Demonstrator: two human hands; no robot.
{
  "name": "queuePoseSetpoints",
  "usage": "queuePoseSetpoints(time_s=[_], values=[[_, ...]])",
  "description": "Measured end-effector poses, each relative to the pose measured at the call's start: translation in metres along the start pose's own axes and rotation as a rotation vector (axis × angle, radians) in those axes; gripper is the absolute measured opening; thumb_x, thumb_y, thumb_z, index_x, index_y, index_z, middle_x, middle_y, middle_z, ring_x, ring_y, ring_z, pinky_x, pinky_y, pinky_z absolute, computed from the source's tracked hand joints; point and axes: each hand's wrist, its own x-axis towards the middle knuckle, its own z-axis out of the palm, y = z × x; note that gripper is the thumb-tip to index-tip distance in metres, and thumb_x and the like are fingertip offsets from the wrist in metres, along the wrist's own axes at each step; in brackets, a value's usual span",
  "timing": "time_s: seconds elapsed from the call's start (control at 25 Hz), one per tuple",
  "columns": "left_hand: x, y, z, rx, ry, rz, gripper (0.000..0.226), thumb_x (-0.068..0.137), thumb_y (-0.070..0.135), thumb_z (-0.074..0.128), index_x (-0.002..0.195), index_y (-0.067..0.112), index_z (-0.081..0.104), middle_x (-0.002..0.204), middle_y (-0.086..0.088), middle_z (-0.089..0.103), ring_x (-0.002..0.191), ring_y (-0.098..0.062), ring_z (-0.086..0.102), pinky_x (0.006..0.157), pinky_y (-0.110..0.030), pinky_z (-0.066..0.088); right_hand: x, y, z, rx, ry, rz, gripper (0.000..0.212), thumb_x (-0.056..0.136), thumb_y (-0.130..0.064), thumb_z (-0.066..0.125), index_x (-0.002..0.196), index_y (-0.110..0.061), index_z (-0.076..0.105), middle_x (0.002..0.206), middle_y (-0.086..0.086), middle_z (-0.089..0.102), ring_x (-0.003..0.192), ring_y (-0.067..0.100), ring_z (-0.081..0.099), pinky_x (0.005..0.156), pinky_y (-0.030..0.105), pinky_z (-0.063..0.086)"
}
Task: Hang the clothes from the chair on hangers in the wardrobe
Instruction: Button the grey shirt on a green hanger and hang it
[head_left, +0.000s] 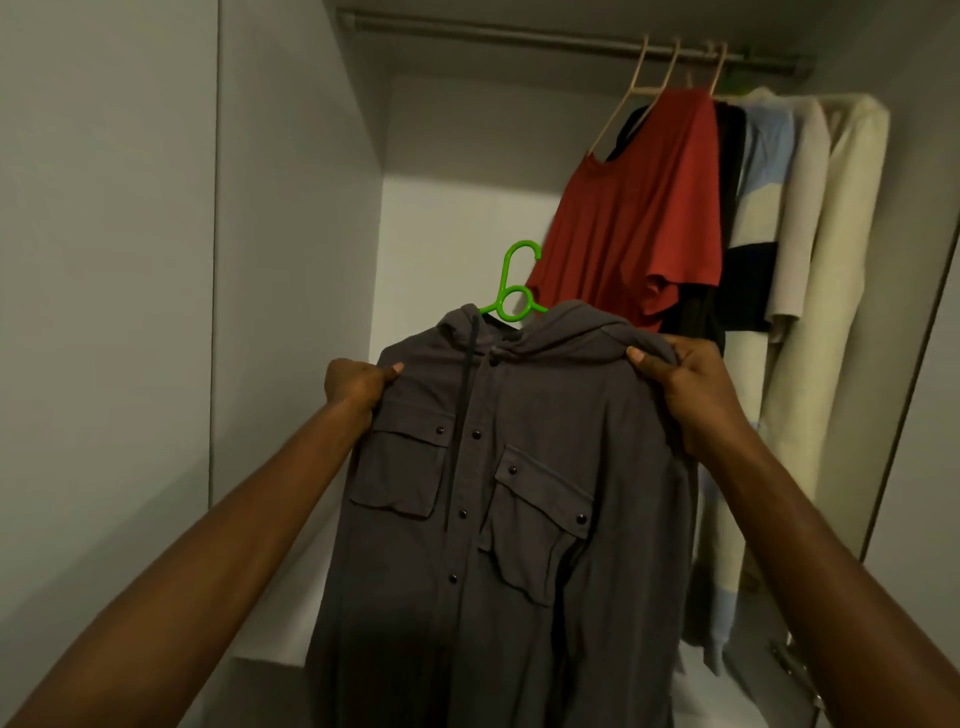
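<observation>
Before wardrobe rail (519, 39), both hands' grip on shirt (498, 493).

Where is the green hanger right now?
Head view, centre: the green hanger sits inside the grey hooded shirt, its hook poking out at the collar, below-left of the red top.

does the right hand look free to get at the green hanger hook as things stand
Probably not yet. The right hand grips the grey hooded button shirt at its shoulder, as the left hand does opposite. The green plastic hanger hook itself sticks up uncovered above the collar, so nothing blocks it.
</observation>
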Motion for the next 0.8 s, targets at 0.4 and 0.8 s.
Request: queuePoseSetpoints(time_s=[0.4, 0.8], values=[[0.088, 0.056, 0.086, -0.044, 0.017, 0.148, 0.041, 0.069, 0.027, 0.094, 0.062, 0.000, 0.063, 0.065, -0.011, 0.062, 0.062, -0.022, 0.058, 0.066, -0.040, 0.057, 0.094, -0.055, 0.005, -0.174, 0.163, -0.238, 0.014, 0.096, -0.015, 0.069, 0.086, -0.021, 0.077, 0.085, 0.009, 0.077, 0.082, 0.031, 0.074, 0.080, 0.048, 0.062], [0.203, 0.150, 0.161, -0.001, -0.080, 0.330, 0.040, 0.077, 0.029, 0.088, 0.079, -0.007, 0.071, 0.096, -0.025, 0.073, 0.092, -0.039, 0.070, 0.076, -0.043, 0.058, 0.207, -0.082, 0.030, -0.421, 0.331, -0.326, 0.021, 0.093, -0.025, 0.068, 0.088, -0.005, 0.075, 0.083, 0.020, 0.073, 0.080, 0.041, 0.071, 0.071, 0.062, 0.058]])
